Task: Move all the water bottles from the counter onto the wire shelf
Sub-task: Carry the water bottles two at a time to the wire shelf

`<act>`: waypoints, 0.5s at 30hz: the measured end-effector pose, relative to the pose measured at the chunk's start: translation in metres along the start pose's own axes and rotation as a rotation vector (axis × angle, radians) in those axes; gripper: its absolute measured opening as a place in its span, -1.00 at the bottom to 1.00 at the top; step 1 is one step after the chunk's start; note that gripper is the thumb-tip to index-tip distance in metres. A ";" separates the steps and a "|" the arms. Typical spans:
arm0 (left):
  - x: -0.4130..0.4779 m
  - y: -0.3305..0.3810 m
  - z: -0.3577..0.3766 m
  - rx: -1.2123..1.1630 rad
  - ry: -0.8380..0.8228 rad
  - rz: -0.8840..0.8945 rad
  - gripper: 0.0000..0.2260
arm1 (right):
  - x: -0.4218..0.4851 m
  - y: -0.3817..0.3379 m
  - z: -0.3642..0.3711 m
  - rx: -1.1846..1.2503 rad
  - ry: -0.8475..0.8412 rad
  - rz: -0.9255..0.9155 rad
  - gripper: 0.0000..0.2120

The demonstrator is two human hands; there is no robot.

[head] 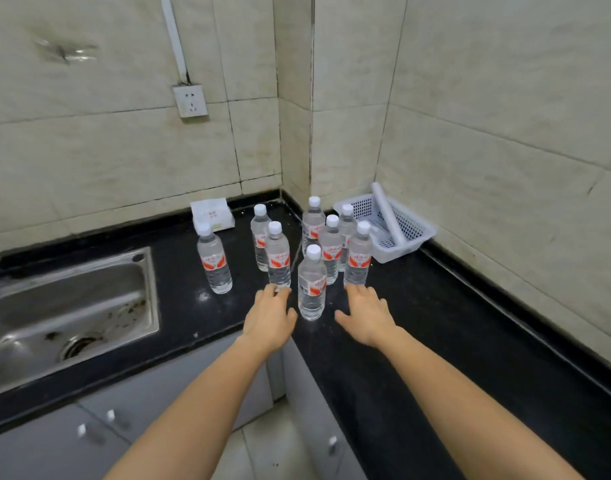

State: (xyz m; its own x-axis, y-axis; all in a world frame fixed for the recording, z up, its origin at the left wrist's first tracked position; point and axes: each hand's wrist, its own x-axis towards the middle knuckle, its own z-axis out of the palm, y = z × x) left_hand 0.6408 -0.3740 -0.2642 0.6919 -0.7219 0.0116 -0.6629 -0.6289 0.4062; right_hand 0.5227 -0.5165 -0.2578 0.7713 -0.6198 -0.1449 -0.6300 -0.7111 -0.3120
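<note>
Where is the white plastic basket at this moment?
In the head view the white basket stands on the black counter, right of centre, against the right wall near the corner, just behind the rightmost water bottle.

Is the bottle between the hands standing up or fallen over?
Standing up: the bottle has its cap on top, base on the counter.

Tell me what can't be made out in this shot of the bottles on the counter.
All from the head view:
- Wire shelf: outside the frame's edges.
- Back bottles: lower parts hidden behind front bottles.
- Bottle labels: print too small to read.
- Left hand and right hand: whether the fingers touch a bottle is unclear.
</note>
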 end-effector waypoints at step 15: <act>0.187 -0.061 -0.025 -0.099 -0.006 0.100 -0.39 | 0.121 -0.042 0.006 -0.188 0.144 -0.070 -0.36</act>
State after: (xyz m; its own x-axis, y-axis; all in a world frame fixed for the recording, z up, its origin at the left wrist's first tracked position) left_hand 0.8175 -0.4636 -0.2642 0.6221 -0.7813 0.0506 -0.6965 -0.5227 0.4916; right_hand 0.6429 -0.5600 -0.2681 0.8013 -0.5982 0.0101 -0.5917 -0.7949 -0.1342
